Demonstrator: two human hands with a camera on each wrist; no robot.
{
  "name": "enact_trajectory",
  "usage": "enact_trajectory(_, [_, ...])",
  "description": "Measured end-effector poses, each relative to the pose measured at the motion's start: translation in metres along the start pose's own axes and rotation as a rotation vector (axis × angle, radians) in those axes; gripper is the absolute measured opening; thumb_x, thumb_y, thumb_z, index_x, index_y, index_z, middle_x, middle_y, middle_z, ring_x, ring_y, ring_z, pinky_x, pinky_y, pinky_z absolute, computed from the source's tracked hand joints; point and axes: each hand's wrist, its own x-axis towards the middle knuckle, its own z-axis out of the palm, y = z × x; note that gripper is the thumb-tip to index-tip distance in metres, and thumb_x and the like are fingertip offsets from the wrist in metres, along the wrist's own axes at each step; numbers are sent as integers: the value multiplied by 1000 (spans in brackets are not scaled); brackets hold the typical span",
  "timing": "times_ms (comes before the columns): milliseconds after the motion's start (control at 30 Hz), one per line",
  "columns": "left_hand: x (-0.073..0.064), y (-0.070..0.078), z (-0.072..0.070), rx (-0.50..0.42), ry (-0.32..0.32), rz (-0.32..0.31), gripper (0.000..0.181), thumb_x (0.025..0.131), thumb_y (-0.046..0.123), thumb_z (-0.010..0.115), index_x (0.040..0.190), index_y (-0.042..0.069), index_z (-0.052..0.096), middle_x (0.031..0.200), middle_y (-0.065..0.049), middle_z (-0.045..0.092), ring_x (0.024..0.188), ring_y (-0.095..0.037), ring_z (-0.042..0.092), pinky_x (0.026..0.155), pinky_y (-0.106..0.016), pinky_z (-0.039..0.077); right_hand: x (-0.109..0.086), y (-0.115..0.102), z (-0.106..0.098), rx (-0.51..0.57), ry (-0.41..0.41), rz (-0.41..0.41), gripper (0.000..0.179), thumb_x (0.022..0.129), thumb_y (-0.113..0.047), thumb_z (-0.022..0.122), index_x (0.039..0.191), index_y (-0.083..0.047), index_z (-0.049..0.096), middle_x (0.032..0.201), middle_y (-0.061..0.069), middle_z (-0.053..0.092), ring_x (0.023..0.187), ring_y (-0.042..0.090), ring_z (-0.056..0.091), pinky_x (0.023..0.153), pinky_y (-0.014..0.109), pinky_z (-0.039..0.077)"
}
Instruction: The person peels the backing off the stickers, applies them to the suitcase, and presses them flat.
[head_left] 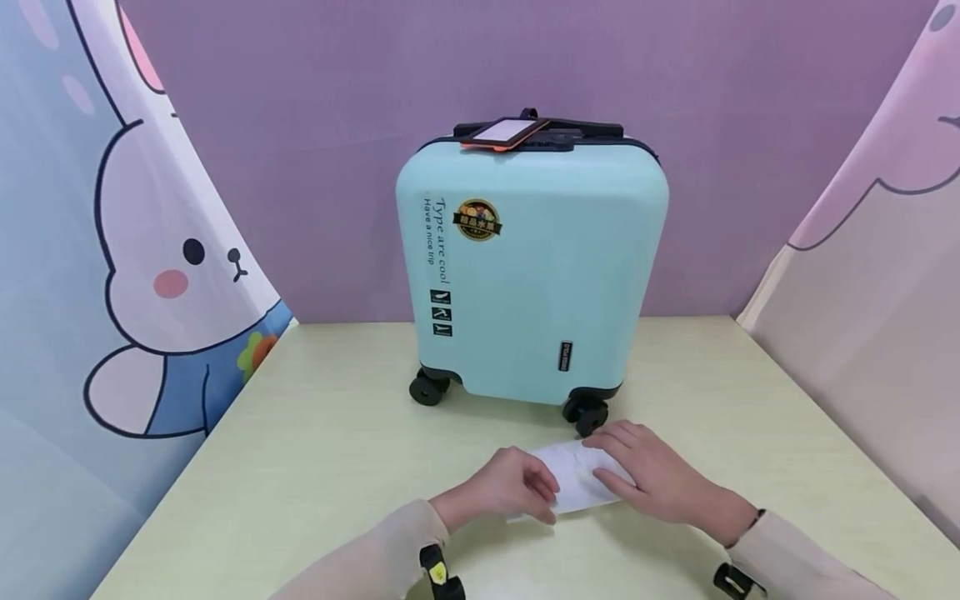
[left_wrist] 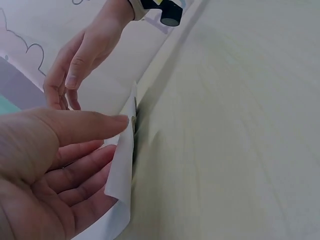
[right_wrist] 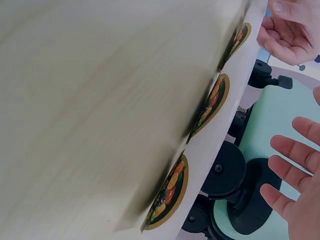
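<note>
A strip of white sticker paper (head_left: 577, 475) lies on the table in front of a mint-green suitcase (head_left: 532, 267). Its upper side looks plain in the head view; round fruit stickers (right_wrist: 211, 107) show along its raised near edge in the right wrist view. My left hand (head_left: 517, 483) is over the strip's left end with loosely bent fingers. In the left wrist view the thumb tip overlaps the paper's edge; firm contact cannot be told. Over the right end is my right hand (head_left: 660, 479), fingers spread and relaxed, apart from the paper in the right wrist view.
The suitcase stands upright on black wheels (head_left: 585, 410), just behind the strip. On its top rests a flat, dark-framed device with a pale screen (head_left: 506, 131). Printed cloth (head_left: 187, 275) hangs at both sides, with a purple backdrop (head_left: 300, 125) behind the pale table (head_left: 337, 467).
</note>
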Motion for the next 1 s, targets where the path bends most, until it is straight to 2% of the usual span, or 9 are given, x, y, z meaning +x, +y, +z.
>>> enact_trajectory(200, [2, -4, 2, 74, -9, 57, 18, 72, -14, 79, 84, -3, 72, 74, -5, 73, 66, -2, 66, 64, -15, 55, -1, -2, -1, -34, 17, -69, 31, 84, -17, 75, 114, -10, 66, 113, -3, 61, 108, 19, 56, 94, 39, 44])
enact_trajectory(300, [2, -3, 0, 113, -15, 86, 17, 75, -16, 76, 86, -4, 72, 75, -7, 73, 66, -1, 66, 66, -14, 54, 0, -3, -2, -52, 33, -102, 28, 89, -21, 71, 114, -9, 66, 113, -2, 62, 107, 20, 56, 95, 38, 43])
enact_trajectory(400, [4, -2, -4, 149, -33, 111, 16, 78, -15, 74, 89, -4, 73, 78, -7, 74, 68, 1, 65, 68, -14, 54, 1, -3, -4, -71, 49, -116, 26, 97, -29, 62, 114, -9, 66, 113, -1, 62, 106, 21, 56, 94, 38, 43])
enact_trajectory(500, [5, 1, -9, 154, -56, 108, 17, 80, -14, 73, 92, -2, 74, 81, -7, 74, 71, 0, 65, 70, -15, 54, 1, -3, -7, -88, 61, -126, 35, 104, -36, 49, 114, -8, 66, 113, 0, 62, 105, 21, 57, 92, 40, 44])
enact_trajectory(600, [7, 4, -15, 113, -71, 75, 19, 81, -12, 73, 96, 1, 75, 83, -3, 74, 74, -3, 66, 71, -17, 54, 2, -3, -9, -104, 79, -136, 46, 107, -42, 37, 114, -7, 65, 112, 2, 62, 104, 22, 57, 90, 41, 45])
enact_trajectory(667, [7, 6, -19, 59, -77, 39, 22, 82, -11, 72, 99, 3, 75, 85, -2, 74, 77, -5, 67, 73, -18, 54, 4, -3, -11, -111, 91, -142, 49, 107, -42, 33, 114, -6, 65, 112, 3, 63, 103, 22, 57, 89, 40, 45])
enact_trajectory(800, [8, 11, -27, -42, -80, -17, 26, 83, -11, 72, 105, 4, 74, 92, -4, 75, 85, -9, 70, 78, -20, 53, 9, -5, -16, -113, 135, -182, 47, 108, -41, 35, 115, -5, 66, 111, 6, 63, 100, 23, 57, 87, 40, 45])
enact_trajectory(1000, [8, 17, -36, -224, -92, -83, 36, 84, -14, 68, 118, -3, 68, 104, -15, 74, 95, -19, 70, 84, -27, 57, 17, -8, -21, -123, 177, -240, 43, 107, -38, 38, 115, -6, 65, 112, 5, 62, 99, 22, 57, 88, 36, 44])
